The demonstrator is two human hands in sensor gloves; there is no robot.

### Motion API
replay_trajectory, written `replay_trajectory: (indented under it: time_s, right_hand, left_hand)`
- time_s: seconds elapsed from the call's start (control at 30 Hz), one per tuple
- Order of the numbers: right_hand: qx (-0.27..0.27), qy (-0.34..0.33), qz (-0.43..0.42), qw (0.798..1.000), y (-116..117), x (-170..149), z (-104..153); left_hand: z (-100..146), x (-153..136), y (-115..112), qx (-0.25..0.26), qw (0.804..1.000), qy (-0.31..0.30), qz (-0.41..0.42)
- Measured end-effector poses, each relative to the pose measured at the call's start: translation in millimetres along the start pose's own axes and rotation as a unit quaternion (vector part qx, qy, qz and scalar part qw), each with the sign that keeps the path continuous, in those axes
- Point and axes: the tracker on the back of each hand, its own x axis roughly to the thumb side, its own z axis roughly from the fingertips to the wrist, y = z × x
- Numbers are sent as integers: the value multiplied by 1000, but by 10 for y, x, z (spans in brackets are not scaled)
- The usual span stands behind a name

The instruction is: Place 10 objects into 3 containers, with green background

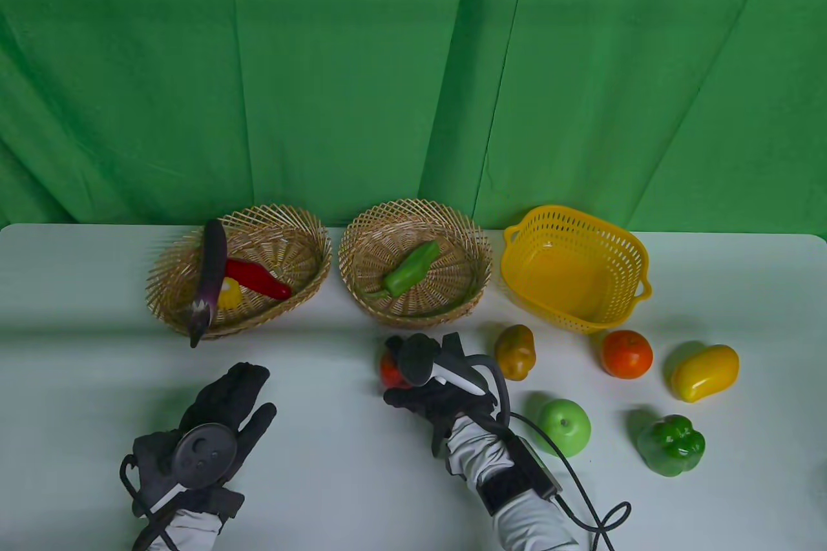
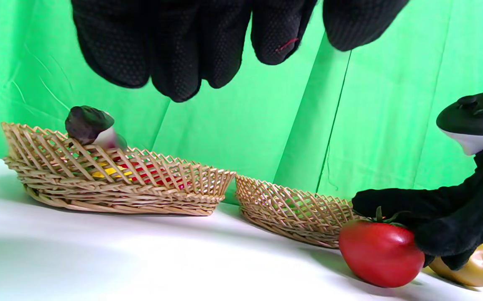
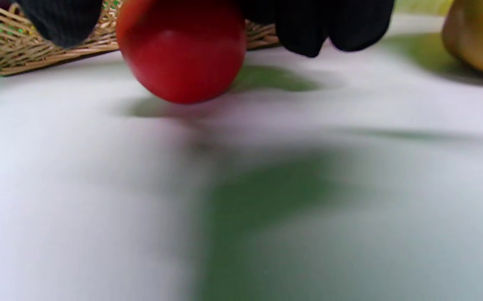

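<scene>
My right hand [image 1: 395,371] grips a red tomato [image 1: 389,372] on the table, just in front of the middle wicker basket [image 1: 460,241]. The left wrist view shows the tomato [image 2: 379,253] on the tabletop with the right fingers [image 2: 396,205] over it. In the right wrist view the tomato [image 3: 182,50] sits between my fingers [image 3: 312,25]. My left hand [image 1: 249,391] is open and empty at the front left, its fingers [image 2: 174,46] spread.
The left wicker basket [image 1: 310,241] holds an eggplant [image 1: 210,280], a red chili [image 1: 258,280] and a yellow item [image 1: 229,294]. The middle basket holds a green pepper [image 1: 410,268]. The yellow plastic basket [image 1: 617,254] stands at the right. A brownish-yellow fruit [image 1: 515,352], orange tomato [image 1: 627,354], yellow mango [image 1: 704,373], green apple [image 1: 564,426] and green bell pepper [image 1: 670,446] lie loose.
</scene>
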Motion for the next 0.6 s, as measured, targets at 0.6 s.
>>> replay_trajectory:
  time_s: [0.6]
  right_hand:
    - [-43, 14, -6, 999, 43, 44, -87]
  left_hand:
    - [-1, -9, 13, 4, 1000, 0, 5]
